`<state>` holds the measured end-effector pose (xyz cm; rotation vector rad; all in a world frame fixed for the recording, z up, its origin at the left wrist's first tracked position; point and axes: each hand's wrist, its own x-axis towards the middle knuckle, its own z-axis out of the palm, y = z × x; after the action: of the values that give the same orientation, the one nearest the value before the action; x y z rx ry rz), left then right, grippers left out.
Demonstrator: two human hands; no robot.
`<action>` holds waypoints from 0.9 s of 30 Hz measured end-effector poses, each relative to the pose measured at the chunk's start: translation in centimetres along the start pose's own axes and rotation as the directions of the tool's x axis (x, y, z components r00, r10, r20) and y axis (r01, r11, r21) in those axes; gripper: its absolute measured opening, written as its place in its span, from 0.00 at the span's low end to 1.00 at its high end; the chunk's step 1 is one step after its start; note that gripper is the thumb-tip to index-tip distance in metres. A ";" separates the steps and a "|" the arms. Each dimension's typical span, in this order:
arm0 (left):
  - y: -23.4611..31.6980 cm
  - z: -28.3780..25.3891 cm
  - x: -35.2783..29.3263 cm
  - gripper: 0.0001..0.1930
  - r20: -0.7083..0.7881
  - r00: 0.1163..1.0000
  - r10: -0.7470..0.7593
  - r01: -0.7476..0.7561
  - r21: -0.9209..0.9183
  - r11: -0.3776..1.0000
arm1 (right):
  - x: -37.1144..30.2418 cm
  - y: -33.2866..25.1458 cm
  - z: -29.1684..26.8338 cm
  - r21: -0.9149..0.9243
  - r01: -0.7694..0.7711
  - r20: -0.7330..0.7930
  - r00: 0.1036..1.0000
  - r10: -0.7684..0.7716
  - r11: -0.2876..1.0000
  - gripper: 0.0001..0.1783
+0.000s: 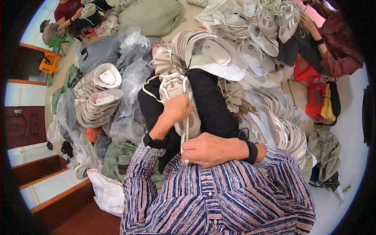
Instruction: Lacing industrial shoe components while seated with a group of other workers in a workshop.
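Observation:
A beige and white shoe upper (172, 87) lies along my lap between my black-trousered legs. My left hand (178, 107) is closed over its middle, with the fingertips hidden from above. A white shoelace (183, 139) runs down the upper from beside my left hand to my right hand (213, 150). Near my waist, the thumb and fingers of that right hand pinch the lace. Another loop of lace hangs loose at the upper's far left side. Just beyond it, a stack of nested uppers (166, 60) rests against my knees.
More nested stacks stand at left (100, 96) and right (278, 133), with a fanned white stack (211, 51) ahead. Clear plastic bags (131, 98) crowd my left. A co-worker (337, 43) sits at the far right beside a red stool (314, 100). Others sit far left near an orange stool (49, 62).

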<state>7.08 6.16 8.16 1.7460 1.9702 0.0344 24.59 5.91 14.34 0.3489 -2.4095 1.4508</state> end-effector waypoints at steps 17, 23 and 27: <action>-1.1 0.0 -2.7 0.12 -0.024 0.974 0.226 -0.172 -0.728 0.664 | -4.7 11.9 -1.0 -0.143 -0.648 -0.252 0.755 0.605 0.748 0.08; -7.2 -1.0 -2.0 0.12 -0.542 0.773 -0.330 -0.040 -0.561 0.827 | -15.1 7.7 -9.7 0.486 -0.526 -0.493 0.494 0.716 0.698 0.18; -8.6 -0.7 -2.8 0.09 -0.558 0.804 -0.208 -0.149 -0.527 0.837 | -15.8 6.7 -15.2 0.668 0.375 -0.721 0.114 0.684 0.642 0.12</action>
<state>-0.98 2.20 6.78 1.3914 2.0906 1.1693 38.84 23.24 9.64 -0.7056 -0.5649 1.8005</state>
